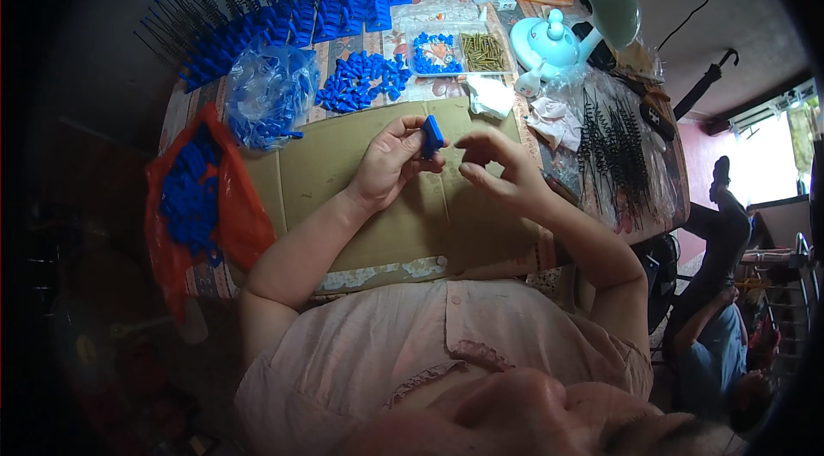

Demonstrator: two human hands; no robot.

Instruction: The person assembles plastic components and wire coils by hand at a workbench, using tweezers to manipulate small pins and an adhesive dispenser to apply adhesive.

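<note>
Over a sheet of brown cardboard [343, 246], my left hand [388, 162] is closed around a small flat blue plastic piece [432, 136], held upright between thumb and fingers. Just to its right is my right hand [508, 171], apart from the piece, its thumb and fingers curled but separated with nothing visible between them. Beyond the hands lies a heap of small blue plastic parts [365, 78]. A clear divided box [439, 75] behind the cardboard holds tiny blue parts on one side and brass-coloured pins on the other.
Rows of blue bases with black coiled rods [296, 18] line the back left. An orange bag [236, 224] of blue parts and a clear bag [270, 91] stand left. Black spiral rods [614, 147] lie right, near a pale-blue lamp [549, 44]. Another person [721, 344] sits at far right.
</note>
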